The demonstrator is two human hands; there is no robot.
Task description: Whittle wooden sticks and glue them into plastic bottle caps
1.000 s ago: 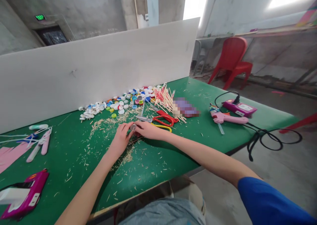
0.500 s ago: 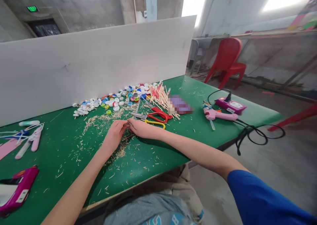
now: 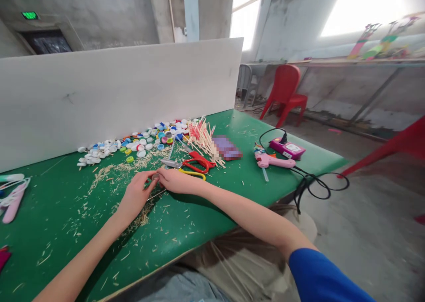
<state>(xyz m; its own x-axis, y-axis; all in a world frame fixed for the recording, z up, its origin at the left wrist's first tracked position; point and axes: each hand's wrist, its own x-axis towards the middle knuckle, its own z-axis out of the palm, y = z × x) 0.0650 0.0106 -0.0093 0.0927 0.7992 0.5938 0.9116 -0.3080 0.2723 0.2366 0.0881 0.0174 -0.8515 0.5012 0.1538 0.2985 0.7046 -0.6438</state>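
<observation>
My left hand and my right hand meet low over the table, fingertips pinched together. Between them shows a small round piece, like a bottle cap, mostly covered by the fingers. A thin stick juts out beneath the hands; whether it joins the cap I cannot tell. Just beyond my right hand lie red-handled scissors and yellow-handled scissors. Behind them is a heap of loose bottle caps in many colours, beside a pile of red-tipped matchsticks.
Wood shavings litter the green table. A blurred purple object lies right of the matchsticks. Further right are a pink glue gun and a magenta power box with a looping black cord. A white board stands behind.
My view has swung to the right, so the table's things sit further left in it. Both hands stay together around the small round piece, with slight finger shifts.
</observation>
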